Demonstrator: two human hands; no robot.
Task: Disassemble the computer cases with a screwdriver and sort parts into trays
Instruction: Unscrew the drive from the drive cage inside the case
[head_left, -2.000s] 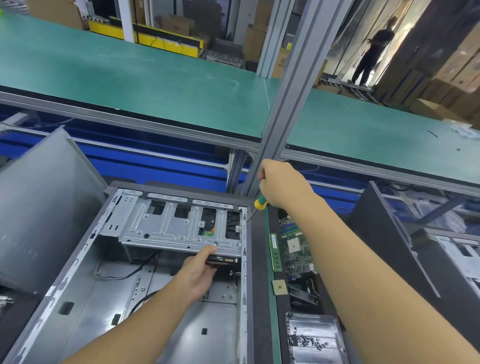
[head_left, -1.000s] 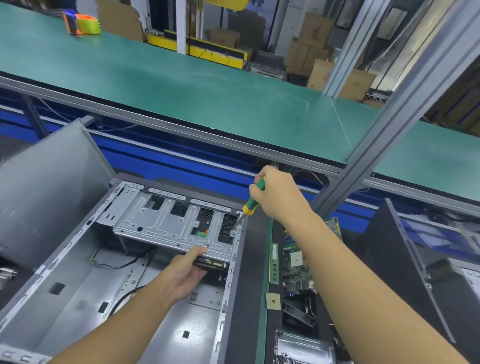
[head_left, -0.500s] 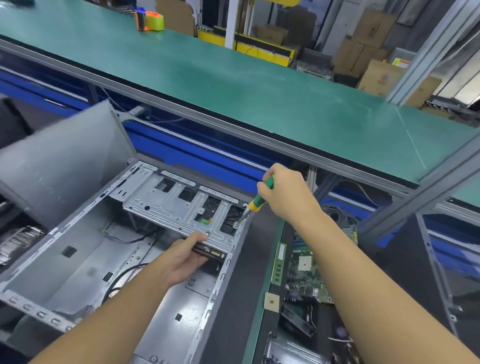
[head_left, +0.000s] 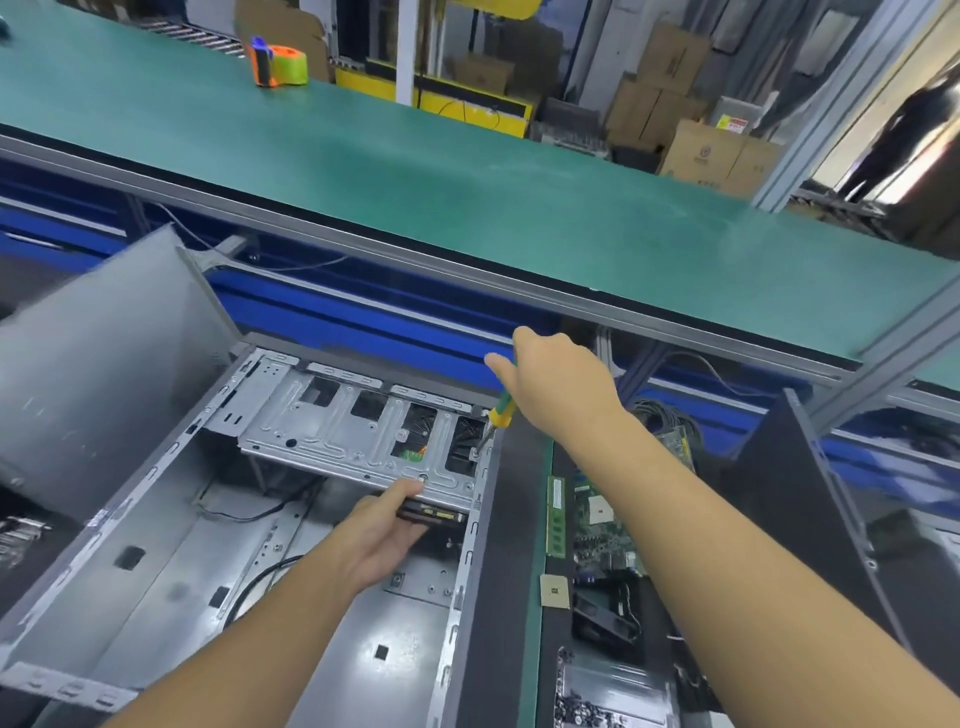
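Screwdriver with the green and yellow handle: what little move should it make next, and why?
Probably turn the screwdriver to loosen the screw. The right hand grips it with the tip seemingly on that screw, at the right end of the drive cage, and the left hand holds the drive beneath, ready to catch it.

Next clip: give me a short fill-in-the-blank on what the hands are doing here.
The right hand grips a ____ by its green-and-yellow handle.
The left hand holds a black drive ____ the cage.
The motherboard lies to the ____ of the case.
Missing: screwdriver, under, right.
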